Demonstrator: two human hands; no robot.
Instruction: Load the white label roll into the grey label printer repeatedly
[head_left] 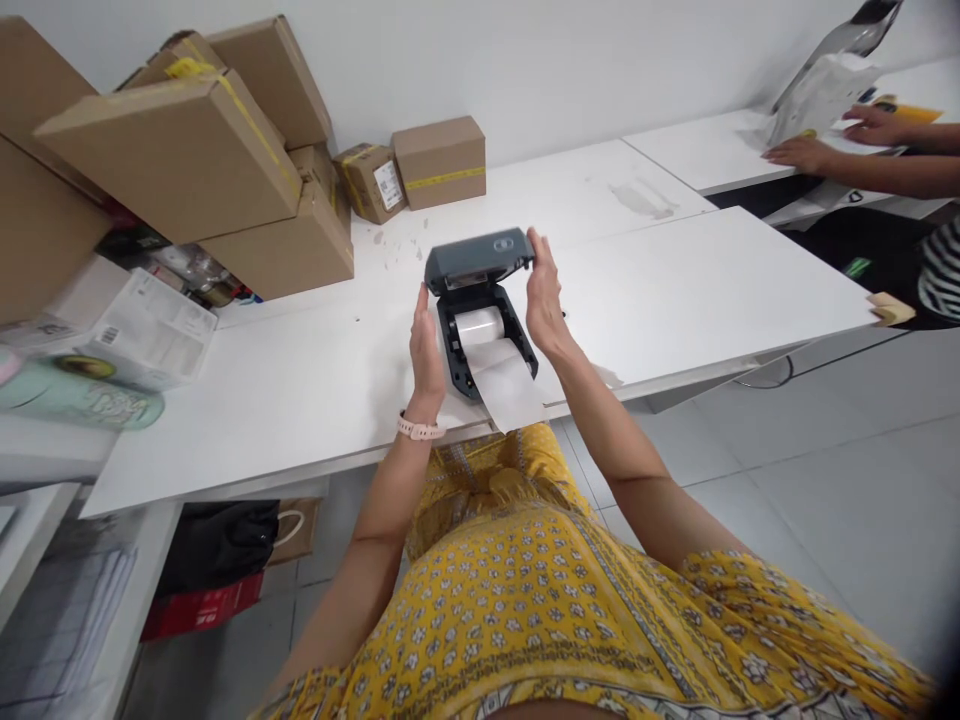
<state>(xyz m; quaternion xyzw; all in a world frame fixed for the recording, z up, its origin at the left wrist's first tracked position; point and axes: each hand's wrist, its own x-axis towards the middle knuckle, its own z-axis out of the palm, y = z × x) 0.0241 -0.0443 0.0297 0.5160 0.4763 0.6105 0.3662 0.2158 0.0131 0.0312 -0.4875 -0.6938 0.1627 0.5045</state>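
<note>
Yellow patterned clothing (pixel 525 590) fills the near foreground at 6 o'clock, cut off by the bottom edge of the view. Just beyond it, around the middle of the clock face, the dark label printer (pixel 487 330) sits on the white table (pixel 675 290) with its lid (pixel 480 255) raised. A white roll (pixel 480 325) lies inside, partly hidden by the paper strip (pixel 506 380) that runs out over the near edge. The left hand (pixel 426 355) is open, fingers straight, along the printer's left side; whether it presses there is hard to make out. The right hand (pixel 545 295) has its fingers at the lid's right end, their tips partly out of sight, so how tightly they grip cannot be told. Cardboard boxes (pixel 180 150) crowd 10 o'clock, cut off at the left; at 2 o'clock, another person's hands (pixel 806 153) touch a pale package (pixel 814 95), its contents unclear.
</note>
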